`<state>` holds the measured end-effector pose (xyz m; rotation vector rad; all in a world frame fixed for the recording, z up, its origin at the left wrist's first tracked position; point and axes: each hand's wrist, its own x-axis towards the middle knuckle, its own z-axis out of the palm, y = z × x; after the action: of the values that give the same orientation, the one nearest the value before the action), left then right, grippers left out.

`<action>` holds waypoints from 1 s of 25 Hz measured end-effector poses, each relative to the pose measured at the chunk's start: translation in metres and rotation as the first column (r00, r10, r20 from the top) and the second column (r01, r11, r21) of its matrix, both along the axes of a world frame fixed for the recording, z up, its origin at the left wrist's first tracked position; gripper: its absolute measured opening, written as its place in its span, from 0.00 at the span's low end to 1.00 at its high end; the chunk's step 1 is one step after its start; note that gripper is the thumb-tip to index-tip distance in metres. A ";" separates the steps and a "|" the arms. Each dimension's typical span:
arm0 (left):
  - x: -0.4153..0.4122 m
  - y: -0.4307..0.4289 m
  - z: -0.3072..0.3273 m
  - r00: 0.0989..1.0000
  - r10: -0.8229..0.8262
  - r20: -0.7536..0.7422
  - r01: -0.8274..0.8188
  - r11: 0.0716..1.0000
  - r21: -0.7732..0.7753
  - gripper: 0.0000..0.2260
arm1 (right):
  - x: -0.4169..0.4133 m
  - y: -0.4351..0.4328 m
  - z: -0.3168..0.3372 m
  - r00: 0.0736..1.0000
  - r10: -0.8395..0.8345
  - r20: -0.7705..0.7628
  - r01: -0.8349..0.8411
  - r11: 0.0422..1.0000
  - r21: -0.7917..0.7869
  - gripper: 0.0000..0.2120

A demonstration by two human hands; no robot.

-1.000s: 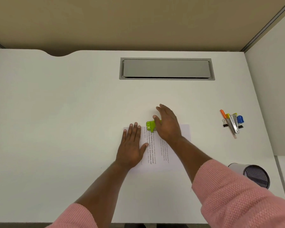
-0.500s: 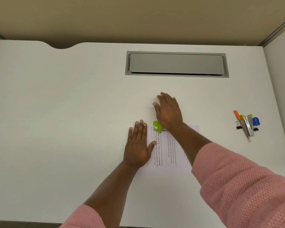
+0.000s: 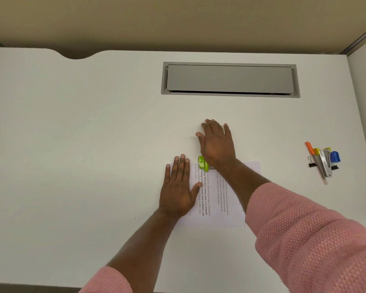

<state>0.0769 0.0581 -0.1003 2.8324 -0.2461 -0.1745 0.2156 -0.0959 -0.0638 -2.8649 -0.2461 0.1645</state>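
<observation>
A printed sheet of paper (image 3: 215, 199) lies on the white desk (image 3: 82, 155) near the middle. My left hand (image 3: 178, 187) presses flat on the sheet's left part, fingers straight. A small green clip-like tool (image 3: 202, 163) sits at the paper's far edge. My right hand (image 3: 217, 142) is spread with straight fingers just beyond that edge; its wrist passes right beside the green tool, and whether the hand touches the desk I cannot tell.
A grey cable hatch (image 3: 230, 79) is set into the desk at the back. At the right lies a small heap of stationery (image 3: 323, 160): markers, binder clips, a metal staple remover. A beige partition runs behind the desk.
My right hand has let go of the green tool and slid away from me past the paper's far edge. The left hand stays pressed on the sheet. The view tilted, dropping the mesh cup out of frame.
</observation>
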 end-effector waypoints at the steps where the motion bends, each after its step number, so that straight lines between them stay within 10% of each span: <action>1: 0.001 0.000 -0.001 1.000 0.004 -0.003 -0.004 1.000 0.003 0.36 | 0.002 0.001 -0.002 1.000 0.008 0.000 -0.008 1.000 -0.007 0.24; 16: 0.000 -0.002 0.003 1.000 0.006 -0.022 -0.006 1.000 0.001 0.36 | 0.004 0.000 0.003 0.999 0.014 -0.044 -0.014 1.000 -0.011 0.28; 25: 0.009 -0.014 0.034 0.999 0.008 -0.036 -0.007 0.999 0.032 0.36 | -0.028 -0.047 0.021 0.971 -0.236 0.042 0.191 0.866 0.462 0.20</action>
<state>0.0855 0.0439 -0.0660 2.8581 -0.2268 -0.2298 0.1875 -0.1432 -0.0430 -2.4077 0.0201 -0.0715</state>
